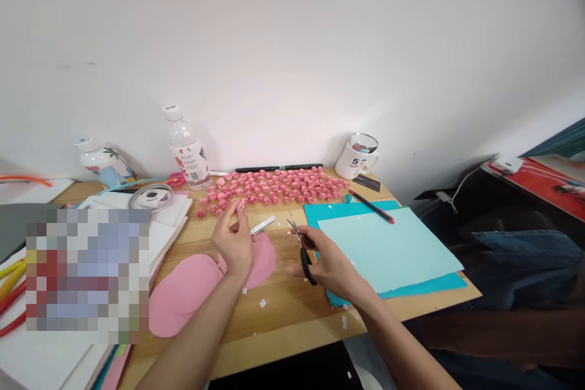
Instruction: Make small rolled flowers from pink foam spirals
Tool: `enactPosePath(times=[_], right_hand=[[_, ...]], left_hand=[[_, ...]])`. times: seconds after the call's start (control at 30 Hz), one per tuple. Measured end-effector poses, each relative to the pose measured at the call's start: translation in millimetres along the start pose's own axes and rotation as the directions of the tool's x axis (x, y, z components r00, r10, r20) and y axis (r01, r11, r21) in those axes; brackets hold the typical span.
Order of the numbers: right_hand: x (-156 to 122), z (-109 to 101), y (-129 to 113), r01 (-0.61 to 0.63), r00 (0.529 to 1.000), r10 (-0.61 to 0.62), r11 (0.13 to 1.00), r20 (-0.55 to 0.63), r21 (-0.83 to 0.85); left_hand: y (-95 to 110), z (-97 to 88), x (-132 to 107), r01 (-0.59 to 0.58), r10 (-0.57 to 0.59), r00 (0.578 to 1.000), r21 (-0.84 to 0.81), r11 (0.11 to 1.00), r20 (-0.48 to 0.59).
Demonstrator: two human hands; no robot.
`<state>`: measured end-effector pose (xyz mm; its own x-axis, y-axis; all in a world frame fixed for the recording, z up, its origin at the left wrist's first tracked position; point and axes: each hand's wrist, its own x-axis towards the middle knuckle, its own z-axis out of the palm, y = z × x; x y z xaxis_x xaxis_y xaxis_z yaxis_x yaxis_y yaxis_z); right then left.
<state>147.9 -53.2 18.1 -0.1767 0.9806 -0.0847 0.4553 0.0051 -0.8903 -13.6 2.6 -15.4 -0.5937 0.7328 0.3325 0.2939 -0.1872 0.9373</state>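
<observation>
At the wooden desk (pixel 292 308), grasped black-handled scissors (pixel 301 250) in the right hand (pixel 331 262), with the blades pointing away toward the pink paper roses (pixel 287 186). Held the left hand (pixel 234 237) with thumb and fingertips drawn together, partly covering a pink paper disc (pixel 264 261) from view; could not tell an empty pinch from one holding a rose. Saw a white strip (pixel 264 225) just beside that hand, overlapping pink discs (pixel 185 292) farther left, and the roses spread in a broad band near the wall (pixel 292 61). Noted a pale blue sheet (pixel 388 250) over turquoise paper (pixel 336 211) beyond the scissors to the right, a red-and-black pen (pixel 372 206) across their far edge, and a small turquoise roll (pixel 348 198) near the white mug (pixel 354 158). Found white scraps (pixel 262 303) strewn about the wood and a water bottle (pixel 187 155) left of the roses.
</observation>
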Motion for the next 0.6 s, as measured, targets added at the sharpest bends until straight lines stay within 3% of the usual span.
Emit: enactPosePath(times=[0.07, 0.2, 0.6], right_hand=[[4.6, 5.3, -2.4, -0.025, 0.998, 0.017, 0.99, -0.055, -0.142], [11.9, 16.0, -10.3, -0.048, 0.998, 0.034, 0.966, -0.057, -0.254], [17.3, 25.1, -20.1, -0.038, 0.998, 0.024, 0.971, -0.059, -0.235]], left_hand=[[1.0, -0.1, -0.3, -0.001, 0.001, 1.0, 0.003, 1.0, 0.005], [0.9, -0.3, -0.7, 0.014, -0.014, 1.0, -0.014, 1.0, 0.011], [-5.0, -0.4, -0.4, -0.033, 0.033, 0.999, -0.007, 0.999, 0.022]])
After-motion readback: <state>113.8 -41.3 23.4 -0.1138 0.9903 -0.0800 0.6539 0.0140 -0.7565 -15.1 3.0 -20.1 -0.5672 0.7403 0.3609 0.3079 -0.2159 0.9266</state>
